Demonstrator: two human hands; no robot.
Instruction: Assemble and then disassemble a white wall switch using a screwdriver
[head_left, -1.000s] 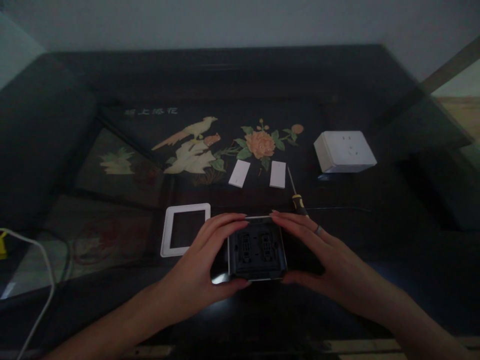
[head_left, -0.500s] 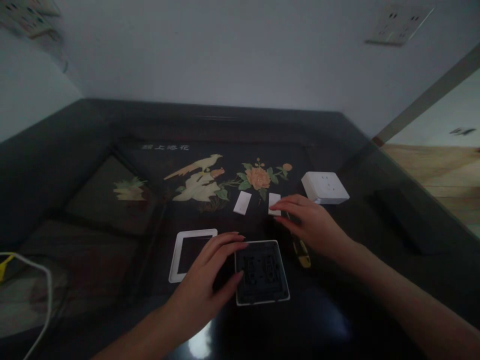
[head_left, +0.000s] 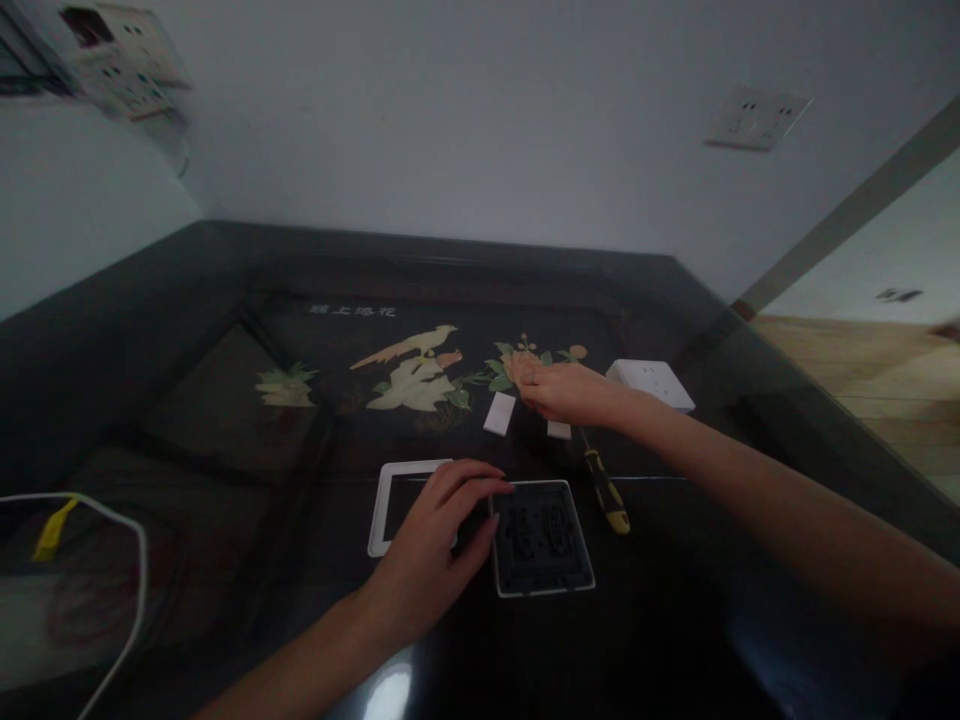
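Head view, one: worn on the head, facing forward and down over worktop (head_left: 660,640) to wall (head_left: 487,130).

The left hand (head_left: 439,530) curves, thumb apart; the right hand (head_left: 562,392) reaches farther forward.

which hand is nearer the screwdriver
Your right. The right hand is just beyond the tip end of the screwdriver; the left hand is off to its left, at the left edge of the black square.

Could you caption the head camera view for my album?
Left hand at a dark square panel, right hand over the table's floral inlay.
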